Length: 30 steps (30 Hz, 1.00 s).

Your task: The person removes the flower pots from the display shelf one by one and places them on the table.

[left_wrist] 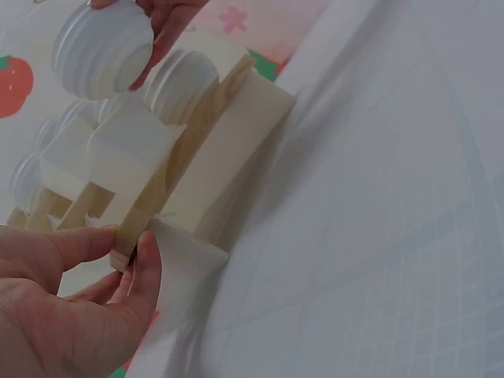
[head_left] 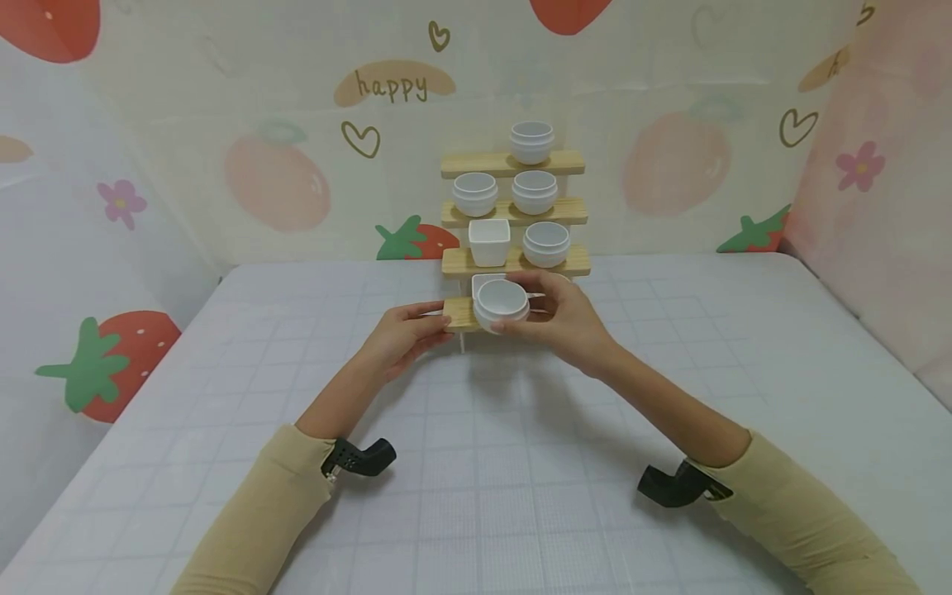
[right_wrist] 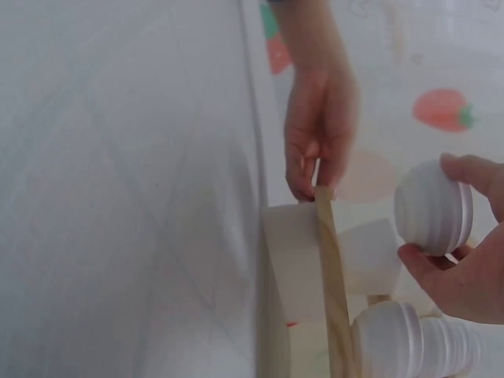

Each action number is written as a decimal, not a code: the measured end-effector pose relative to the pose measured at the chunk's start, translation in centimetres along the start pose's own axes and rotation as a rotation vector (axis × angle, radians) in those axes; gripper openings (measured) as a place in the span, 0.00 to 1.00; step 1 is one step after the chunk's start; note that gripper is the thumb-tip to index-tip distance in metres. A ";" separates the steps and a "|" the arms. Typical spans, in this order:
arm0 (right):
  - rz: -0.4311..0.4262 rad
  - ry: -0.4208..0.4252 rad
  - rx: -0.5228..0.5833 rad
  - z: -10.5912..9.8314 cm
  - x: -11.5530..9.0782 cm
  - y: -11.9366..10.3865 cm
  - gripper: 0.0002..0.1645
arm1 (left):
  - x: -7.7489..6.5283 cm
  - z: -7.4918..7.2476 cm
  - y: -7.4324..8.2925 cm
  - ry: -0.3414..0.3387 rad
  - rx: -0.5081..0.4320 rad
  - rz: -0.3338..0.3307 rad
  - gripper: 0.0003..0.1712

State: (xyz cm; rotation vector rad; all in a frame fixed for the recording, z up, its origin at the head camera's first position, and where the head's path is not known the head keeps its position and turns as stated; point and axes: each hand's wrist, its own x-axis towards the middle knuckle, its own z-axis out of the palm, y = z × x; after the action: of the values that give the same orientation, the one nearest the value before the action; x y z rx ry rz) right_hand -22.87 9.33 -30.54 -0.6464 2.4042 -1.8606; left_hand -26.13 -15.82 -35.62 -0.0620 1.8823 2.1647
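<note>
My right hand (head_left: 561,322) pinches a small white round bowl (head_left: 502,302) between thumb and fingers. In the right wrist view this bowl (right_wrist: 431,209) hangs above the lowest step of a tiered wooden stand, apart from the board. My left hand (head_left: 402,339) pinches the left end of that lowest board (head_left: 457,315), thumb on top and fingers beneath. On the same board stand a white square cup (left_wrist: 130,150) and another round bowl (left_wrist: 181,83), both largely hidden in the head view by the held bowl and my right hand.
Higher steps carry a second square cup (head_left: 489,243) and several round bowls, one alone on the top board (head_left: 513,164). The stand is on a white gridded table (head_left: 476,479) against a printed backdrop (head_left: 491,49). Black wrist mounts (head_left: 364,457) sit at both sleeves.
</note>
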 end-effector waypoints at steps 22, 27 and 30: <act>0.096 -0.123 -0.010 0.9 0.1 1.4 0.38 | 0.2 0.1 0.0 0.005 -0.011 0.000 0.31; 0.109 -0.141 -0.028 1.1 0.2 1.9 0.37 | 0.3 0.1 -0.1 0.001 -0.008 0.004 0.31; 0.111 -0.151 -0.023 1.2 0.2 2.3 0.38 | 0.4 0.0 -0.1 -0.006 -0.010 0.005 0.31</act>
State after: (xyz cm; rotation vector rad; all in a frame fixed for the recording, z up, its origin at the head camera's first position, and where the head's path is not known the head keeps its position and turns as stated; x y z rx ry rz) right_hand -23.40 8.63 -33.03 -0.6171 2.3195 -1.6801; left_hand -26.43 -15.74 -35.83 -0.0527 1.8700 2.1758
